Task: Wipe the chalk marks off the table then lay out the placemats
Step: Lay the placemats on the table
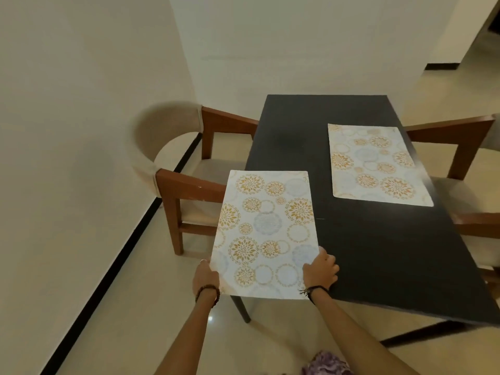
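I hold a white placemat [266, 234] printed with gold and blue circles over the near left corner of the dark table [359, 255]. My left hand [205, 277] grips the mat's near left edge. At the near right edge, my right hand [320, 269] pinches it, fingers spread on the tabletop side. The mat overhangs the table's left edge. A second matching placemat [376, 163] lies flat on the far right part of the table. A faint smudge [286, 136] shows on the dark top near the far left.
A wooden chair with a beige curved back [173, 163] stands left of the table by the wall. Another wooden chair [465, 158] sits at the right side. Purple cloth [327, 364] shows at the bottom edge. Glossy tile floor surrounds the table.
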